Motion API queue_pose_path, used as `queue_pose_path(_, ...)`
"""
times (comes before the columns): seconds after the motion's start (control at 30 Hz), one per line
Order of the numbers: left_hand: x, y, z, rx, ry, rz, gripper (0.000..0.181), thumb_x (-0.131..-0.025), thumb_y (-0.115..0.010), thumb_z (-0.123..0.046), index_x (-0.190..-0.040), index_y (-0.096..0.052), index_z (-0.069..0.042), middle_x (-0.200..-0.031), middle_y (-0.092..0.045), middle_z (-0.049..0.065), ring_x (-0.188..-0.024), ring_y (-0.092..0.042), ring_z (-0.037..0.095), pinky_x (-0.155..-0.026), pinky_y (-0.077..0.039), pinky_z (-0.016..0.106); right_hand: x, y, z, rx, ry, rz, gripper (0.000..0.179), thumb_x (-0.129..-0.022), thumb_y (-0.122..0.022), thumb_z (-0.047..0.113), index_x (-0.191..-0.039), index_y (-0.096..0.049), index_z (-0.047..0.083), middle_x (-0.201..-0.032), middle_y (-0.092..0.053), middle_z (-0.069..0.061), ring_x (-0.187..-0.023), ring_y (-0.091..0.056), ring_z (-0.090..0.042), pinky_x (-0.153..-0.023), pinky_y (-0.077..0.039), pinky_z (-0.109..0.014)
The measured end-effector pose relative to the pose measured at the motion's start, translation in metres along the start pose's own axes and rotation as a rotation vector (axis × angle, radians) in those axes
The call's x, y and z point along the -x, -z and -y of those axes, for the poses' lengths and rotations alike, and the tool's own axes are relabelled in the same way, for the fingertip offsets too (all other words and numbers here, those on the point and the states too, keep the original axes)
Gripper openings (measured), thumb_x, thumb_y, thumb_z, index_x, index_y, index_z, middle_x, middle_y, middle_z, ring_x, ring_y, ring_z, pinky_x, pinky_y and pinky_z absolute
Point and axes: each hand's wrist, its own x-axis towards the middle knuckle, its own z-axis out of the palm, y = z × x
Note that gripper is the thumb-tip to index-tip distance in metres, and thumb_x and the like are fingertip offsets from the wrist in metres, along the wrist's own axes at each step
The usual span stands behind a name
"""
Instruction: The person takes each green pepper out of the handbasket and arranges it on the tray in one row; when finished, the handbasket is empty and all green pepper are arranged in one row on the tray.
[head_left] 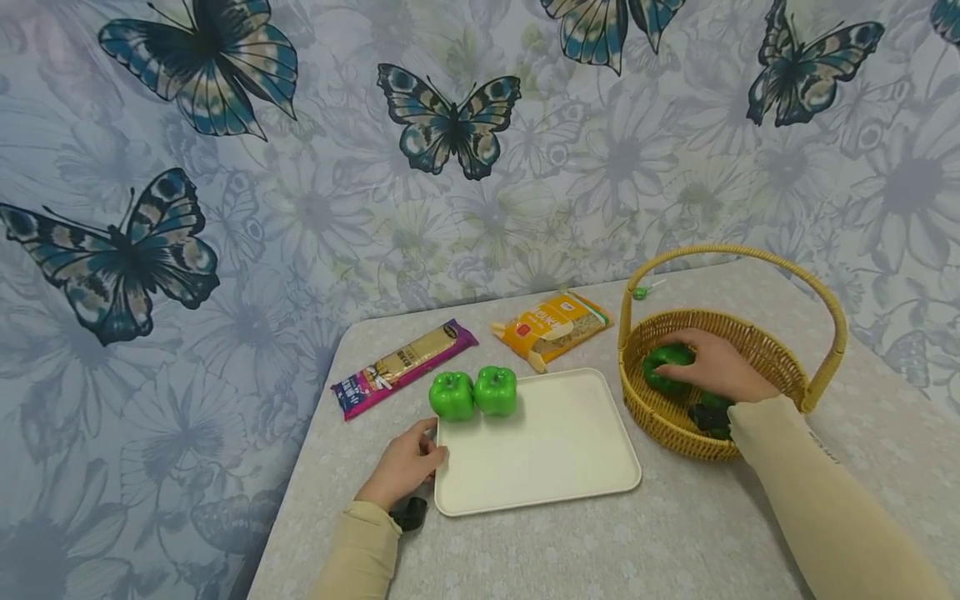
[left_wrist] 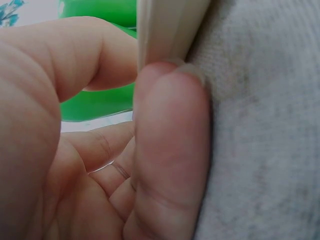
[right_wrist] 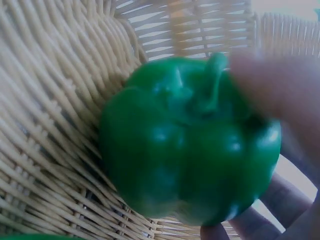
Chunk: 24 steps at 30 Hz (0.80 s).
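Note:
A dark green bell pepper (right_wrist: 185, 145) sits inside the wicker basket (head_left: 660, 433), and my right hand (head_left: 712, 367) grips it with thumb and fingers around its sides. Part of another green thing shows lower in the basket, mostly hidden by the wrist. My left hand (head_left: 405, 462) pinches the left edge of the cream tray (head_left: 540, 450), thumb above and fingertips under the rim, as the left wrist view shows. Two bright green bell peppers (head_left: 452, 396) (head_left: 496, 391) stand side by side at the tray's upper left corner.
Behind the tray lie a long purple noodle packet (head_left: 405, 369) and an orange food bag (head_left: 555, 327). The basket's tall handle (head_left: 735, 250) arches over its opening. A small green item (head_left: 641, 293) rests near the wall, behind the basket. Butterfly wallpaper (head_left: 450, 233) covers the wall.

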Motion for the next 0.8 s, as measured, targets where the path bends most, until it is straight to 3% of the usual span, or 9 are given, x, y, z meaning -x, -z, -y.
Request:
queue_pose_path(0.4, -0.0001, 0.0000, 0.0001, -0.009, 0.004, 0.003, 0.058, -0.096, -0.069, -0.022, -0.149, -0.050, -0.005, -0.087, -0.062, 0.005, -0.068, -0.062, 0.016, -0.060, -0.054, 0.031, 0.0011, 0.0026, 0.0028, -0.012, -0.050, 0.013, 0.058, -0.107, -0.050, 0.047, -0.147, -0.053, 0.005, -0.145, -0.054, -0.027, -0.123, -0.059, -0.044, -0.094, -0.050, -0.062)
queue_pose_path(0.67, -0.0002, -0.0004, 0.0001, -0.008, 0.010, 0.006, 0.059, -0.096, -0.069, -0.022, -0.149, -0.049, -0.006, -0.087, -0.063, 0.005, -0.068, -0.062, 0.016, -0.060, -0.054, 0.031, 0.0016, 0.0020, 0.0025, -0.009, -0.036, 0.018, 0.053, -0.109, -0.048, 0.040, -0.147, -0.054, 0.004, -0.145, -0.054, -0.027, -0.126, -0.057, -0.046, -0.096, -0.048, -0.063)
queue_pose_path(0.8, -0.0005, -0.0004, 0.0000, -0.008, 0.012, 0.008, 0.059, -0.096, -0.069, -0.022, -0.150, -0.049, -0.006, -0.087, -0.062, 0.005, -0.068, -0.061, 0.016, -0.060, -0.053, 0.031, 0.0016, 0.0025, 0.0026, -0.023, -0.044, 0.003, 0.050, -0.109, -0.049, 0.037, -0.146, -0.055, 0.005, -0.144, -0.055, -0.027, -0.111, -0.064, -0.036, -0.086, -0.053, -0.052)
